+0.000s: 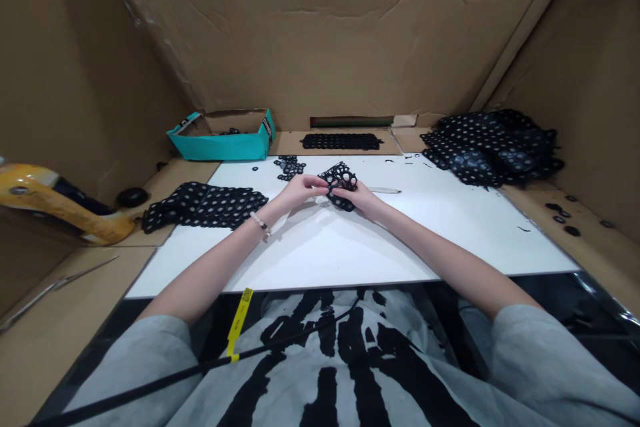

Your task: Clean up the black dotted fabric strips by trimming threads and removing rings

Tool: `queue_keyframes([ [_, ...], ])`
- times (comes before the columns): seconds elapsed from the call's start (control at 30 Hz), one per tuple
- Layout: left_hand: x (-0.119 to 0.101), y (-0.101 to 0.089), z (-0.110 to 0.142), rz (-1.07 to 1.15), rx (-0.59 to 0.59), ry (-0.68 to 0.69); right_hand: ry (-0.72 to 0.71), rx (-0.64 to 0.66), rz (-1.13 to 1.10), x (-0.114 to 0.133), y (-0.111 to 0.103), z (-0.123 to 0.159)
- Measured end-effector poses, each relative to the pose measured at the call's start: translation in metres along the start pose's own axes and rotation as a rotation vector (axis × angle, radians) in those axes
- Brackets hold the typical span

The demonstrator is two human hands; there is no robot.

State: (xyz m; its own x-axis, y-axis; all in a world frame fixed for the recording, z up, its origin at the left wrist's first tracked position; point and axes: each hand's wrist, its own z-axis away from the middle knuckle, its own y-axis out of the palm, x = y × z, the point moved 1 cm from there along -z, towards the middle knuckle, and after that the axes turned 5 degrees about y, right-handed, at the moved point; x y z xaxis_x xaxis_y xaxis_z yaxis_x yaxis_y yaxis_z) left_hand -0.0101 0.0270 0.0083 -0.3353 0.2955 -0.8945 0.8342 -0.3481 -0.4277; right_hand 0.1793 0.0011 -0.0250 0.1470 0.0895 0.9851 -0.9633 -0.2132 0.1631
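Holding black perforated fabric [344, 177], hands [300, 190] [354, 200] hide its middle.

Flattened cardboard walls [320, 33] on back and both sides, upper frame; cardboard-covered surface [65, 327] lower left; white board [330, 247] on it, center.

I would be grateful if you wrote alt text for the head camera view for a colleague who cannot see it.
A left hand and right hand hold a small piece of black perforated fabric over a white board. Larger black perforated pieces lie on either side, with a teal box beyond, inside a cardboard enclosure.
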Motion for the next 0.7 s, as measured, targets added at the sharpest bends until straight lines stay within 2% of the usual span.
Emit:
queue_keyframes([
  [0.1,0.008,0.001,-0.002,0.105,-0.005,-0.079,0.007,-0.015,0.043,0.000,0.000,0.001],
  [0.17,0.016,-0.005,-0.006,0.091,-0.077,-0.115,0.037,-0.036,0.081,0.000,0.000,0.001],
  [0.27,0.029,-0.025,-0.014,0.018,-0.330,-0.149,0.086,-0.068,0.101,0.000,0.000,0.001],
  [0.33,0.038,-0.044,-0.018,-0.083,-0.525,-0.105,0.099,-0.085,0.093,0.000,0.000,0.002],
  [0.37,0.041,-0.053,-0.019,-0.154,-0.584,-0.068,0.103,-0.094,0.088,0.001,0.000,0.002],
  [0.43,0.049,-0.066,-0.021,-0.272,-0.608,-0.052,0.105,-0.107,0.085,0.002,0.000,0.003],
  [0.53,0.055,-0.072,-0.023,-0.366,-0.585,-0.092,0.111,-0.104,0.104,0.004,0.002,0.004],
  [0.63,0.048,-0.067,-0.022,-0.426,-0.584,-0.010,0.114,-0.107,0.113,0.004,0.002,0.004],
  [0.7,0.035,-0.058,-0.018,-0.449,-0.533,0.093,0.109,-0.120,0.109,0.002,0.002,0.003],
])
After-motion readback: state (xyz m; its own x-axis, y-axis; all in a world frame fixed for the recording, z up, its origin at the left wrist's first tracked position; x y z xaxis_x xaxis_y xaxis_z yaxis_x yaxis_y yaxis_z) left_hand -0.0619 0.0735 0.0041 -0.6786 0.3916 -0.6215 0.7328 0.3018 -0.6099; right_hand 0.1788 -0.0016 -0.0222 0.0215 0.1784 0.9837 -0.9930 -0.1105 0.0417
